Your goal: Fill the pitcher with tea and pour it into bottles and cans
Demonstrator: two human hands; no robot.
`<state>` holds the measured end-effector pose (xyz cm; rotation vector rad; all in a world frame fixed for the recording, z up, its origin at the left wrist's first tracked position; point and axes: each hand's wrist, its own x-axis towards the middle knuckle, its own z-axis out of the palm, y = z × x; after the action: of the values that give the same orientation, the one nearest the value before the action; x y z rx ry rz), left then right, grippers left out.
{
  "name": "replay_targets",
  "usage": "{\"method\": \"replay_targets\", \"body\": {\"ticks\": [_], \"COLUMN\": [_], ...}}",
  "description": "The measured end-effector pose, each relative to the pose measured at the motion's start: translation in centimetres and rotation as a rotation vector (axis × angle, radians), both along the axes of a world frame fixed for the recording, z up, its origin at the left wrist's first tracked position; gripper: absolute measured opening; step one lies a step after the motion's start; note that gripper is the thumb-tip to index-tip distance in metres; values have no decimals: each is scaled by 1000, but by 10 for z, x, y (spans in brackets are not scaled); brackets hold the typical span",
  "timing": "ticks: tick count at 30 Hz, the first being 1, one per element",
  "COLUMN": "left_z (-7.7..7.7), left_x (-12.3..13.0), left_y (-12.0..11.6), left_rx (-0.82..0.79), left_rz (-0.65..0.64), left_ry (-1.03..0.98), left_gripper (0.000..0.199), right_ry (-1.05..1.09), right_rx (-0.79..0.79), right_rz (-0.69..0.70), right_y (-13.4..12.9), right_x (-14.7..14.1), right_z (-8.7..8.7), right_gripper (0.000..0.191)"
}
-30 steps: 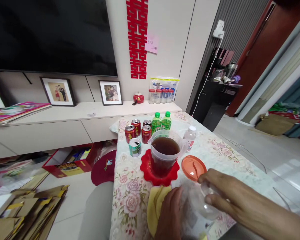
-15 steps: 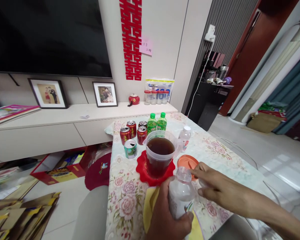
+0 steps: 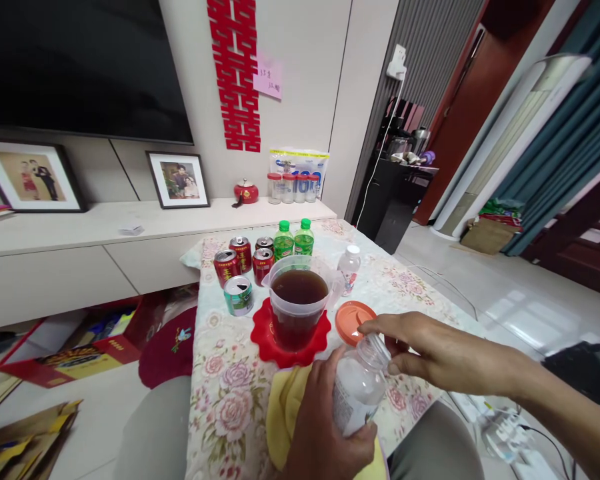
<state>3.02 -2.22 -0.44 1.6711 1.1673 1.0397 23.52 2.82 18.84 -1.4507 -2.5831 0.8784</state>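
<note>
My left hand [image 3: 325,427] wraps round a clear plastic bottle [image 3: 355,397] that leans to the right, its threaded mouth uncapped. At that mouth, my right hand [image 3: 430,347] has its index finger on the far side and its thumb on the near side; its other fingers are partly hidden. Beyond them lies an orange lid [image 3: 349,319]. To the left, a translucent pitcher [image 3: 295,323] of dark brown liquid stands on a red scalloped dish [image 3: 265,337]. Under my left hand is a yellow cloth [image 3: 283,410].
Red cans [image 3: 227,270] and a teal can [image 3: 239,297] stand left of the pitcher. Behind it are two green bottles [image 3: 283,243]. A small white-capped bottle [image 3: 349,268] stands to its right. The flowered tablecloth [image 3: 230,400] covers the table; a white cabinet [image 3: 150,233] runs behind.
The view has shifted right. The plastic bottle has tilted to the right in my left hand, and my right hand's fingers have moved round its mouth.
</note>
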Motion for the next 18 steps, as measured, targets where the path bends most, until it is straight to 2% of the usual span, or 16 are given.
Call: {"method": "replay_targets", "body": {"ticks": [4,10,13,16,18], "left_z": [6,14,17,18,17], "left_x": [-1,-4,-7,-15,-22], "left_y": [0,0,-3,-8,-11], "left_rx": [-4,66,96,122,121], "left_rz": [-18,-52,-73,-45,-56], "left_ry": [5,56,88,130,147], "left_gripper": [100,105,106,105,104], "right_ry": [48,121,62,-16,-13], "right_rx": [79,43,42,117,176], "right_rz": [35,110,52,-69,-103], "right_y": [-4,-11,-17,-28,-37], "right_x": [5,11,5,-1,-1], "right_z": [-2,5,5,0,-6], "right_gripper": [33,27,21,34,36]}}
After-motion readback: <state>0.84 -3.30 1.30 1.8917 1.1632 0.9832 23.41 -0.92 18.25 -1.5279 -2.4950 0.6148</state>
